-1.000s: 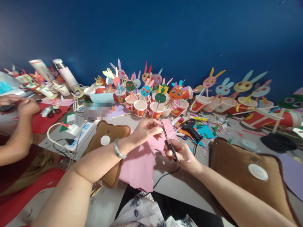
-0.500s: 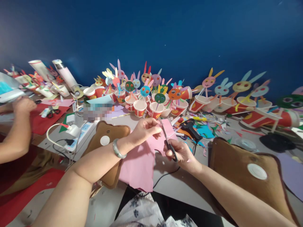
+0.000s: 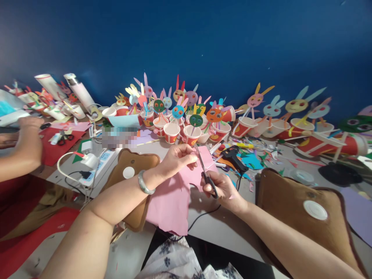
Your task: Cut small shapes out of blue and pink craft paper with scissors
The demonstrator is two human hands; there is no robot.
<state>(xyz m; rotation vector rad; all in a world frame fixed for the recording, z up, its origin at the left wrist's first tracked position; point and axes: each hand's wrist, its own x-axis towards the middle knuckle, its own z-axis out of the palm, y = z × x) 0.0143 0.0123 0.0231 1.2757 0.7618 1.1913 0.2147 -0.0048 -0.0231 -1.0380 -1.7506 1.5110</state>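
My right hand (image 3: 221,188) is closed around the handles of a pair of scissors (image 3: 204,167), whose blades point up and away from me. Just left of the blades, my left hand (image 3: 181,158) is in a pinch, its thumb and fingertips close to the blade tips. What it pinches is too small to make out, perhaps a scrap of pink paper. Beneath both hands lies pink paper (image 3: 170,207) with a cut, uneven edge. A small pink scrap rests against my right hand.
Red-and-white paper cups (image 3: 172,133) with paper rabbit faces line the wall. A black glue gun (image 3: 235,159) lies among paper scraps. Brown pouches (image 3: 280,201) flank my hands. A power strip (image 3: 101,164) is at left, beside another person's arm (image 3: 27,149).
My hands and the scissors have barely moved. At the far left, the other person's arm has shifted slightly and its hand is blurred.
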